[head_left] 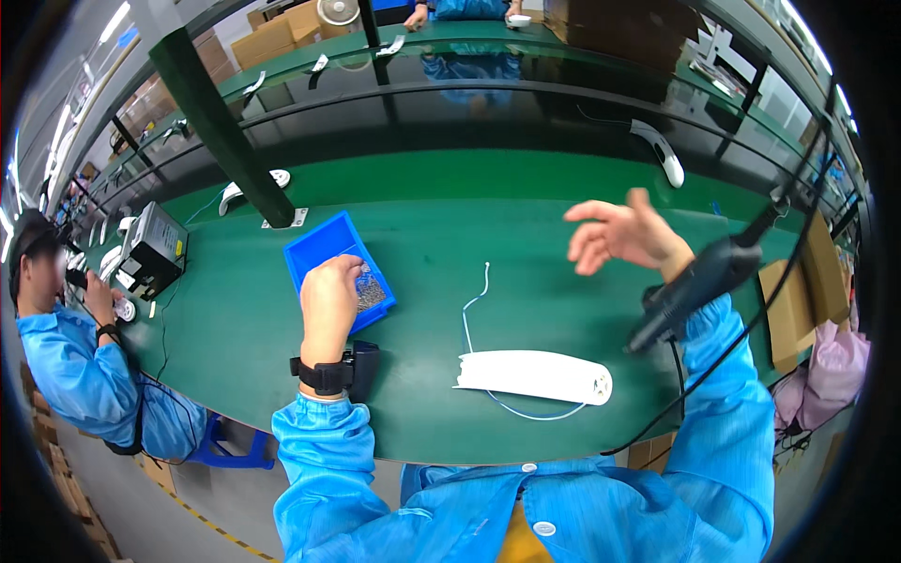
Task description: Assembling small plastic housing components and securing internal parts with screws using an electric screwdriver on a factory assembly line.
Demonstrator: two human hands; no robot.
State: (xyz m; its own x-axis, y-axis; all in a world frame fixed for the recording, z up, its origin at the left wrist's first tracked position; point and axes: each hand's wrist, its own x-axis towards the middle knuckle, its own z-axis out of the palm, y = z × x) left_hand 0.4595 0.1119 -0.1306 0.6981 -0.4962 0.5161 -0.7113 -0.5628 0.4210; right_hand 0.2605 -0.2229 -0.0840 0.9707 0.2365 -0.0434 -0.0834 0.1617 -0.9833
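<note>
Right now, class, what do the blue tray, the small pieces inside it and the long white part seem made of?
Blue tray: probably moulded plastic, satin, given its even colour and smooth walls.
Small pieces: perhaps metal, from their greyish speckle; too small to be sure, finish included.
Long white part: likely rigid plastic, smooth, evenly white; matt or glossy is unclear.

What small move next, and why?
Probably pinch one small part with the left hand and lift it clear of the blue bin: the fingers are bunched over the bin, though whether they already hold anything is hidden. The right hand is open, away from the white casing, which lies unheld on the table.
</note>
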